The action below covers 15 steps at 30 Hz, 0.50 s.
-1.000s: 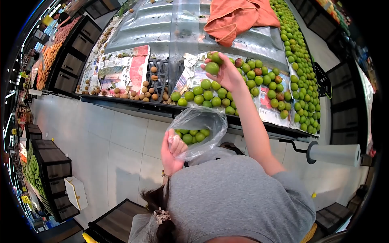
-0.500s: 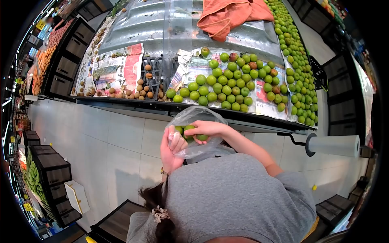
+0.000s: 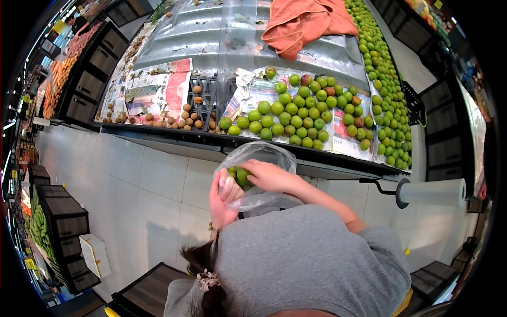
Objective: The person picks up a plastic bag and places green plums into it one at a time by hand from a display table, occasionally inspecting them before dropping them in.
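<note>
A clear plastic bag hangs before the stall's front edge, its mouth spread wide. My left hand is closed on the bag's left rim, fingers curled. Inside the bag, green fruits show between my two hands. My right hand reaches into the bag, its fingertips at those fruits; whether it grips one is hidden. Beyond the bag, loose green fruits lie on newspaper on the stall.
Small brown fruits lie to the left by black crates. An orange cloth rests at the back. A bag roll sticks out at the right. A white box stands on the floor at the left.
My right hand has moved slightly deeper over the fruits in the bag, and the bag's mouth looks wider. The view has shifted slightly.
</note>
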Each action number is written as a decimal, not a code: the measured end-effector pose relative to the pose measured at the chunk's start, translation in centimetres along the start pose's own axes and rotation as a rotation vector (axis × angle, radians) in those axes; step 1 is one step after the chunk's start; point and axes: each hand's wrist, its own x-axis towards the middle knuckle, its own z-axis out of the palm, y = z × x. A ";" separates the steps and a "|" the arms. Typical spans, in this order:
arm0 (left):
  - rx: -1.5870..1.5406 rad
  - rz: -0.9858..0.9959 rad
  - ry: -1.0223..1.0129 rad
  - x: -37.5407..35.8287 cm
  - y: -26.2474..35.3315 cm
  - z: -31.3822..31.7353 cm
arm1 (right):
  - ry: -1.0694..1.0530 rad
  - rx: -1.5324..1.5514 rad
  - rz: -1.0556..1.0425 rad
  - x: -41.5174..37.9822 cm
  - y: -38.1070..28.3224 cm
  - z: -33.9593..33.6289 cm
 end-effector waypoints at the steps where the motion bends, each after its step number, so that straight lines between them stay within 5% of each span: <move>1: -0.008 0.010 0.011 -0.3 0.1 -0.1 | -0.064 0.114 0.028 0.1 -0.7 -2.1; 4: -0.038 0.000 0.009 -0.6 0.1 -0.2 | -0.029 0.616 0.258 2.0 -1.4 -9.4; 6: -0.039 0.004 0.002 -0.7 0.1 -0.4 | 0.349 0.202 0.135 4.5 2.7 -10.6; 8: -0.043 -0.002 0.016 -1.1 0.0 -0.5 | 0.498 -0.239 0.121 6.9 6.5 -9.7; 12: -0.048 -0.014 0.029 -1.4 0.2 -0.5 | 0.162 -0.540 0.374 10.0 5.1 -7.8; 15: -0.044 0.000 0.016 -1.9 0.3 -0.9 | 0.137 -0.544 0.346 11.2 6.9 -6.6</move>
